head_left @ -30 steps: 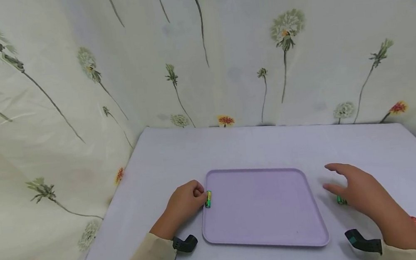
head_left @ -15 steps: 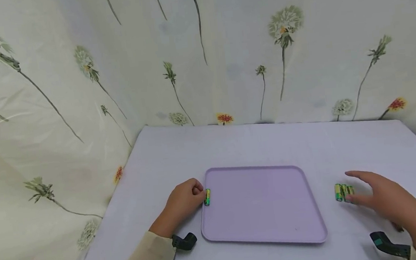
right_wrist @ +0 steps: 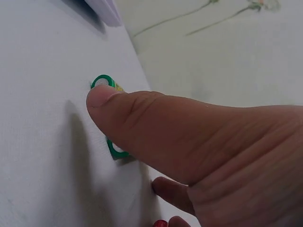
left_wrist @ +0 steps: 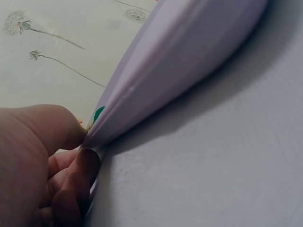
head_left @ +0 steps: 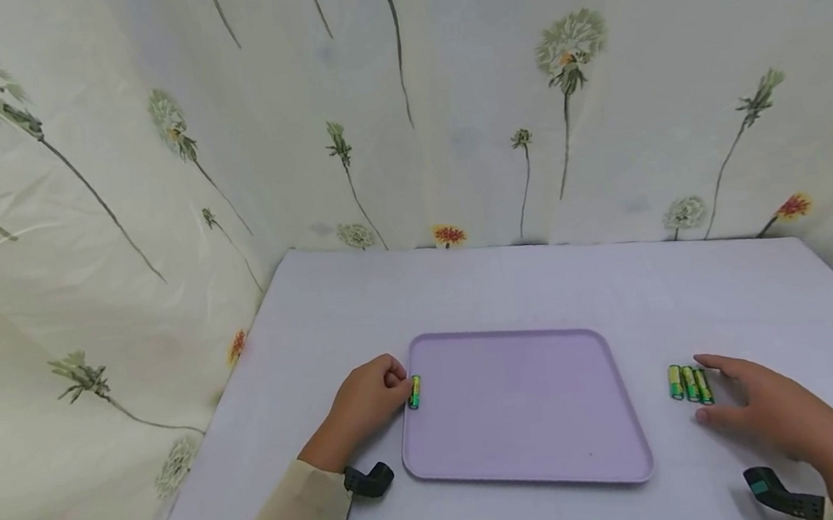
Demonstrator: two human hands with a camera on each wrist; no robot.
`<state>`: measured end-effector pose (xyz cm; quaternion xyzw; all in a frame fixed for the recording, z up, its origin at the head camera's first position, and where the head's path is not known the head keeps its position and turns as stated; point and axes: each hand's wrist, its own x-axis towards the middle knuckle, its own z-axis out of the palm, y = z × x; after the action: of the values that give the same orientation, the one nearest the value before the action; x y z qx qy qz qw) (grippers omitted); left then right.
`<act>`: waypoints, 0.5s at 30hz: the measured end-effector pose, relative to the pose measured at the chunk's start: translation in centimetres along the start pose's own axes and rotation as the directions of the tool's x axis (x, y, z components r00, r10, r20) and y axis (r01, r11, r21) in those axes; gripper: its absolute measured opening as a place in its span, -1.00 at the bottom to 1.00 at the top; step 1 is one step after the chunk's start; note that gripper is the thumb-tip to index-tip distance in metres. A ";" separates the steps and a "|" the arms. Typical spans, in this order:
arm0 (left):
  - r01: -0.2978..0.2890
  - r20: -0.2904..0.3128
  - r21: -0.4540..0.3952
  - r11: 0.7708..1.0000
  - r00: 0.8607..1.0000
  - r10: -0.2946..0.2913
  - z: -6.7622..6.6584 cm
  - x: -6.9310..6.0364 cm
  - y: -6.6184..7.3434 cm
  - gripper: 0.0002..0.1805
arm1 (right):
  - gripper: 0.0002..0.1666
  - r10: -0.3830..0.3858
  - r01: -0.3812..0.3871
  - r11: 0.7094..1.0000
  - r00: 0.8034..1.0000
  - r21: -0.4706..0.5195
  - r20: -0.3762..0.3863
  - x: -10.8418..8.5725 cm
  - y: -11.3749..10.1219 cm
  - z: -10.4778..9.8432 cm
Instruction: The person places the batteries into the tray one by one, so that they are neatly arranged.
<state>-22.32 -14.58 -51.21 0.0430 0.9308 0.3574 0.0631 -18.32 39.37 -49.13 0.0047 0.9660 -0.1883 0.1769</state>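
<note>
A lilac tray (head_left: 521, 409) lies on the table. My left hand (head_left: 370, 400) is at its left rim; in the left wrist view the thumb and fingers (left_wrist: 78, 163) pinch that rim. Beside the thumb tip, a green-and-yellow battery (head_left: 415, 392) lies just inside the tray along the left side. To the right of the tray, three similar batteries (head_left: 690, 384) lie side by side. Next to them my right hand (head_left: 773, 410) has its thumb and index finger spread apart with nothing held. In the right wrist view the thumb (right_wrist: 142, 118) partly covers the green battery ends (right_wrist: 118, 150).
A small red object (right_wrist: 161, 223) peeks out at the bottom of the right wrist view, mostly hidden. Behind the white-covered table (head_left: 539, 282) hangs a flower-printed curtain (head_left: 463, 121). Each wrist carries a black device (head_left: 368, 481).
My right hand has moved to the right and towards me, off the three batteries, which now show fully. My left hand stays at the tray rim.
</note>
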 end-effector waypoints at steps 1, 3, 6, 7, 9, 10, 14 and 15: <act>-0.002 0.000 0.000 1.000 1.000 0.002 0.0 0.1 0.0 -0.86 | 0.38 0.002 -0.002 1.000 1.000 0.000 -0.001 0.0 0.0 0.0; -0.001 0.001 0.001 1.000 1.000 0.001 0.0 0.1 0.0 -0.86 | 0.37 0.002 -0.002 1.000 1.000 -0.005 -0.002 0.1 0.2 0.2; 0.005 0.003 0.002 1.000 1.000 -0.005 0.1 0.2 0.0 -0.86 | 0.34 -0.010 0.010 1.000 1.000 -0.017 -0.012 0.2 0.4 0.5; 0.007 0.003 0.001 1.000 1.000 -0.007 0.1 0.1 0.0 -0.86 | 0.33 -0.017 0.016 1.000 1.000 -0.024 -0.020 0.3 0.4 0.5; 0.007 0.004 0.001 1.000 1.000 -0.007 0.1 0.1 -0.1 -0.86 | 0.29 -0.031 0.030 0.999 0.999 -0.037 -0.035 0.2 0.4 0.6; 0.005 0.003 0.001 1.000 1.000 -0.005 0.1 0.1 -0.1 -0.86 | 0.28 -0.034 0.033 0.999 0.999 -0.038 -0.036 0.2 0.4 0.6; 0.000 0.003 0.000 1.000 1.000 0.000 0.0 0.1 -0.1 -0.86 | 0.22 -0.030 0.029 0.999 0.999 -0.043 -0.031 0.0 0.1 0.6; -0.001 0.003 0.000 1.000 1.000 0.001 0.0 0.1 0.0 -0.86 | 0.20 -0.028 0.027 0.999 0.999 -0.044 -0.031 -0.1 0.0 0.6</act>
<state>-22.39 -14.61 -51.23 0.0438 0.9308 0.3573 0.0642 -18.04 39.12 -49.63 -0.0096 0.9725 -0.1697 0.1593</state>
